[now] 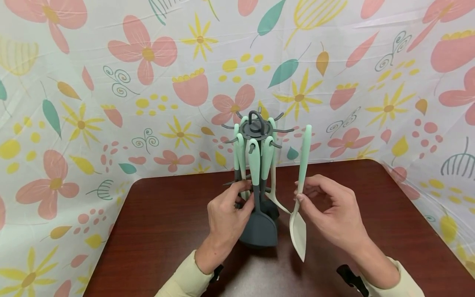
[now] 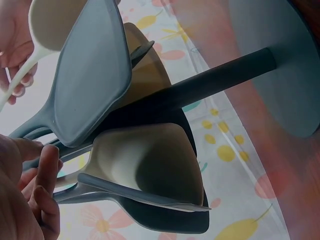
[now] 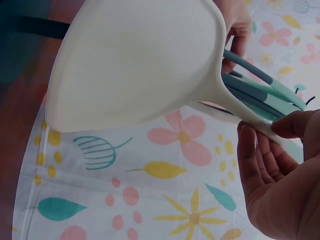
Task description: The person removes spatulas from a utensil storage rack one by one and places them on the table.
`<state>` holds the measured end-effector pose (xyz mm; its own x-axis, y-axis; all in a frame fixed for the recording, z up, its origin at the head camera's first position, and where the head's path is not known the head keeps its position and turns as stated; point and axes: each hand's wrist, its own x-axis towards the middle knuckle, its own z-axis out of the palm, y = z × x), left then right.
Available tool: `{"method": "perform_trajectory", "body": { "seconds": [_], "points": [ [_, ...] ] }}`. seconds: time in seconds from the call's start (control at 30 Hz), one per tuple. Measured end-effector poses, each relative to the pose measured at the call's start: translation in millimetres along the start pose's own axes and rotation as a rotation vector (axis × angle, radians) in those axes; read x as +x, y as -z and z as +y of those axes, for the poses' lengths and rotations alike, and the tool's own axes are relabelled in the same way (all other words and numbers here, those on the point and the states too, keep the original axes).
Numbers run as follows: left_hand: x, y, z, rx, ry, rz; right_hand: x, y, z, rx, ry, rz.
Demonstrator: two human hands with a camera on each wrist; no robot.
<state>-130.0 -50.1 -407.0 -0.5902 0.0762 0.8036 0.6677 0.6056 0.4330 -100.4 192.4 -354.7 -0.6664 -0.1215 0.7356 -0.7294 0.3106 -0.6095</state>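
white flowered cloth (image 1: 126, 103) backs a glossy brown table (image 1: 156, 218). at three o'clock from the dark grey utensil stand (image 1: 256, 128), the right hand (image 1: 335, 212) pinches a cream, mint-handled spatula (image 1: 298, 231) low, near its head: likely light, stiff, easily held there. the left hand (image 1: 228, 210)'s grip is unclear.

The head view looks forward and down from above the near edge of the dark reddish-brown wooden surface (image 1: 167, 214), taking in both far corners and the white floral fabric backdrop (image 1: 148, 99). Both wrist views look from close in, turned sideways, towards that backdrop, and share the dark grey round rack base (image 2: 295, 85). All three share the cream-bladed, mint-handled spatula (image 1: 298, 231), nearest in the right wrist view.
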Motion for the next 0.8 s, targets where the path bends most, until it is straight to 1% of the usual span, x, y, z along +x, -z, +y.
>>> {"method": "perform_trajectory", "body": {
  "seconds": [0.23,0.47,0.7,0.8],
  "points": [
    [0.2,-0.1,-0.2,0.004,-0.004,0.005,-4.6,5,9,-0.019,-0.031,-0.006],
    [-0.2,-0.2,0.3,-0.006,0.005,0.001,-7.1,9,13,-0.05,-0.101,-0.021],
    [0.2,-0.1,0.3,-0.009,0.007,0.011,-9.5,11,17,-0.136,-0.141,0.011],
    [0.0,-0.1,0.0,-0.01,0.009,0.011,-10.3,11,19,-0.153,-0.154,0.013]
  ]
}}
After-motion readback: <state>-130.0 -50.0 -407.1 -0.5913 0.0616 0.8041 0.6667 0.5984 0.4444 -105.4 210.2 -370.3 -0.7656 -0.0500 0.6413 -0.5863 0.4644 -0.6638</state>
